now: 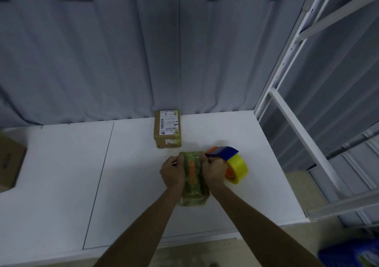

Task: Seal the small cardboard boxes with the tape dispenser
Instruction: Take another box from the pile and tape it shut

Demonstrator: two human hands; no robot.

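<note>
Open white tabletop (61, 174) stretches wide on the left and along the near edge. At the far middle a labelled box (167, 131) stands close to the grey curtain (102, 61), with a narrow gap to the taped box (193, 176) nearer. The tape dispenser (233, 164) lies just right of that box. A brown carton (10, 164) blocks the left edge, and white shelf posts (287, 82) wall the right.

A white table (133, 184) is bearing a labelled box (167, 131), a taped box (193, 186) and a tape dispenser (235, 164). A brown box (10, 164) is sitting far left.

Dim, bluish cast, soft, edges warped
</note>
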